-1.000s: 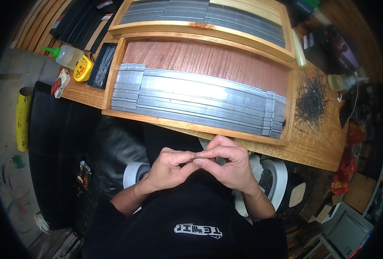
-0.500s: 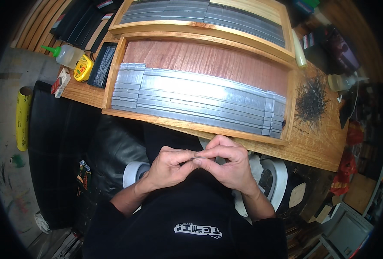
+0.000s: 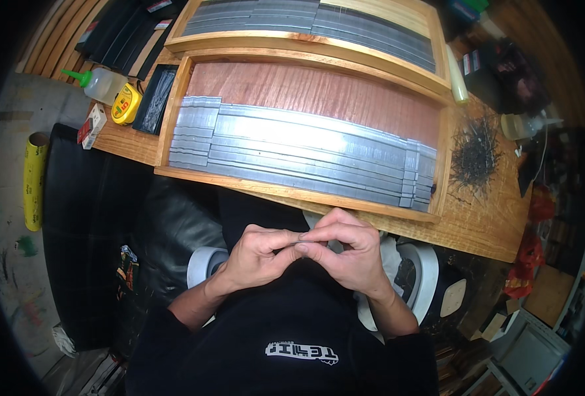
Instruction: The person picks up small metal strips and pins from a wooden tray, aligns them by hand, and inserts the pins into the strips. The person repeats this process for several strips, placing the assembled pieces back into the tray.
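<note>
My left hand [image 3: 259, 257] and my right hand [image 3: 350, 256] meet in front of my body, below the near edge of the bench. Thumbs and forefingers of both pinch one thin dark strip [image 3: 293, 243], mostly covered by the fingertips, so its exact kind does not show. Just beyond them lies a shallow wooden tray [image 3: 286, 193]. Rows of thin grey metal strips [image 3: 292, 155] fill its nearer part, and its reddish wood bottom shows behind them.
A second tray [image 3: 305, 38] of strips stands behind. A heap of thin dark slivers [image 3: 475, 155] lies on the bench at right. A yellow tape measure [image 3: 127, 104], a green-tipped bottle [image 3: 102, 86] and a black box [image 3: 156, 100] sit at left.
</note>
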Demonstrator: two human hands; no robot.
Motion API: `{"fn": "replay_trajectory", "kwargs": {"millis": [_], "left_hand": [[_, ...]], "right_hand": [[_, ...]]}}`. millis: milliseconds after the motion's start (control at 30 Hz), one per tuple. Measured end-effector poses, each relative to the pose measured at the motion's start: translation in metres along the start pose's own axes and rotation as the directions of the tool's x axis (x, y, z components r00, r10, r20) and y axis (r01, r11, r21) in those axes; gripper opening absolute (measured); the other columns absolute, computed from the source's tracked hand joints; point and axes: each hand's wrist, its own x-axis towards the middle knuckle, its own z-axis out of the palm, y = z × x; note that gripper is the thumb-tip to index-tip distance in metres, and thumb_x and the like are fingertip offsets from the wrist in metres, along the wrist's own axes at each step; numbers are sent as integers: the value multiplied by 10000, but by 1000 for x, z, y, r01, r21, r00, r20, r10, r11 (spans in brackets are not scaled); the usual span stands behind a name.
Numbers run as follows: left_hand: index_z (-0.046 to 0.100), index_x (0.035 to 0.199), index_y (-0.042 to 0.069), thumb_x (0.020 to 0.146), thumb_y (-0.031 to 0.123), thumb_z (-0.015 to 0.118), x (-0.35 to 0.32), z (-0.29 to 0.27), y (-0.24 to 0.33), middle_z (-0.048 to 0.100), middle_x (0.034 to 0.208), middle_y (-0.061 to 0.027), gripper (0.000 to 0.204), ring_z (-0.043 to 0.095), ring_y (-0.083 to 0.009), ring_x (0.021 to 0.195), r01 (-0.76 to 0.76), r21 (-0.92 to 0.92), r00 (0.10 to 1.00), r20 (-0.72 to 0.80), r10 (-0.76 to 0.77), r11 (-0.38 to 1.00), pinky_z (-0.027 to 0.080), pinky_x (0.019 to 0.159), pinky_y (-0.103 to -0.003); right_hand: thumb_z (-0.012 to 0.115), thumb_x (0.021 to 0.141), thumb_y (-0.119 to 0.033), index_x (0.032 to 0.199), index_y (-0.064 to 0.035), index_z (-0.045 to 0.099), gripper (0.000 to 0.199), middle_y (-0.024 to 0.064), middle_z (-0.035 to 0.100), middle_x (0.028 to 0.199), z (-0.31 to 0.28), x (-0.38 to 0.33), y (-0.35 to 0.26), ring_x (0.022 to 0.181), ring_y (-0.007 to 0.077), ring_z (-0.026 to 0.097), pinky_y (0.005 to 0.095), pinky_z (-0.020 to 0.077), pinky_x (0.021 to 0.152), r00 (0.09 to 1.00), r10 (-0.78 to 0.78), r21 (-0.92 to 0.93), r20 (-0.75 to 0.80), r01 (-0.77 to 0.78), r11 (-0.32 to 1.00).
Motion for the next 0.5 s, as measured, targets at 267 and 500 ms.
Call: {"fn": "replay_trajectory", "kwargs": {"millis": [267,500], "left_hand": [[763,1134,-36,943,47,766,1,-1,0,789,921,-184,208,791,-243,805,3,-7,1000,-4,-3,1000,588,663,-287],[762,1143,-34,943,43,764,1,1,-2,790,932,-184,215,791,-243,819,-6,-21,1000,-14,6,1000,592,677,-286]], "right_hand": [[856,842,-11,976,1,794,149,74,710,892,-1,1,0,770,137,680,251,547,674,1000,-3,1,-1,3,1000],[855,838,-8,959,0,787,139,79,713,891,-2,1,0,778,142,687,256,549,679,1000,7,7,-2,-7,1000]]}}
